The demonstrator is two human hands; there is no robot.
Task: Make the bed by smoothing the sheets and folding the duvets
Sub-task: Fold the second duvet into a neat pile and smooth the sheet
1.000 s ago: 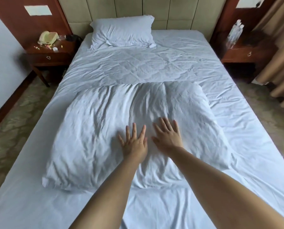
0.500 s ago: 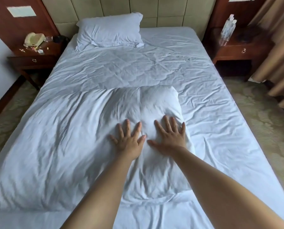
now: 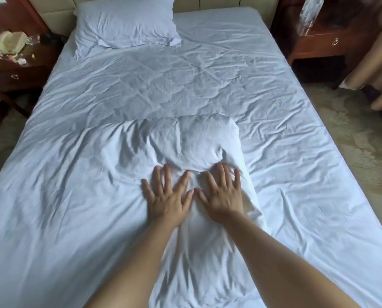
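Left hand (image 3: 166, 200) and right hand (image 3: 224, 196), released and flat with fingers spread, pressing the white duvet (image 3: 74, 196) at bed centre, pillow (image 3: 125, 25) at twelve o'clock; best swept outward toward nine and three, palms kept low.

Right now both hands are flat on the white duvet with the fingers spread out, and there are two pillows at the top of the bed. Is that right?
Not quite. The head view shows only one pillow, at the top left of the bed. The rest holds: the left hand and right hand both press flat on the white duvet with fingers spread.
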